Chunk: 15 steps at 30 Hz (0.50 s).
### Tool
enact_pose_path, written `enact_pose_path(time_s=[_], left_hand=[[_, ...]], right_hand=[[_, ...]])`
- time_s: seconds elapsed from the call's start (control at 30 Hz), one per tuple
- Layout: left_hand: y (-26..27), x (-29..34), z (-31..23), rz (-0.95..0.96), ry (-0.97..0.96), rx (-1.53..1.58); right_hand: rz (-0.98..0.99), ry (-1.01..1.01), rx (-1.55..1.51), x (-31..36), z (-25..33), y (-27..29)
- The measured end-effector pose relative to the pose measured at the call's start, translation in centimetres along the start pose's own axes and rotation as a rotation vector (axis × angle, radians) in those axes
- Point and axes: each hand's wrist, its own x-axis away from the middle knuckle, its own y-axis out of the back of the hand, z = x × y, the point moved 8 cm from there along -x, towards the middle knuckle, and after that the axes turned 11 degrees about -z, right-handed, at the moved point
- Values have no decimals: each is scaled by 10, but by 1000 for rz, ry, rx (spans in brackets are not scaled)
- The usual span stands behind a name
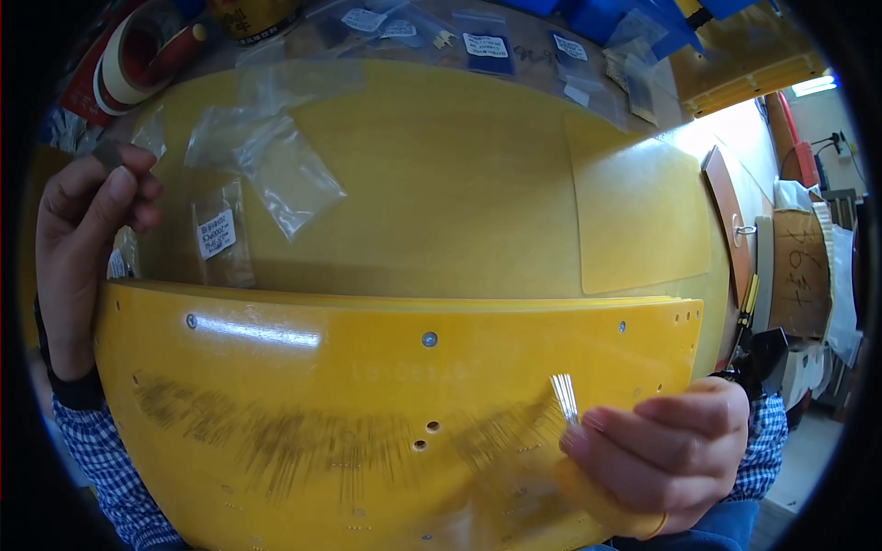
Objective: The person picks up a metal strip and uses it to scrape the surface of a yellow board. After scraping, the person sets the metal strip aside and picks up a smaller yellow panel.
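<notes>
At far right, a white light [814,85] glows by a pale wall [827,118]; pale floor [813,459] shows right of the yellow table [441,184].

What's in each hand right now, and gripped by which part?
The right hand holds thin silvery strips by their lower ends, upper ends free. The left hand pinches a small dark piece; which part is unclear.

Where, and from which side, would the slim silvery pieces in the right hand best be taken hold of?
Likely by their exposed far ends, coming from the far left: the slim silvery pieces point away from the right hand, whose fingertips cover the near ends. A light pinch across the narrow fan seems best, since they lie side by side.
</notes>
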Motion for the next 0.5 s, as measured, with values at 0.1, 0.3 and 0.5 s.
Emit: enact_pose_path(time_s=[0.1, 0.3, 0.5], left_hand=[[2, 0, 1, 9, -2, -20], [0, 1, -1, -15, -6, -26], [2, 1, 0, -5, -13, -32]], right_hand=[[-46, -57, -92, 2, -4, 1], [56, -123, -355, 5, -11, 4], [-1, -210, -384, 6, -20, 5]])
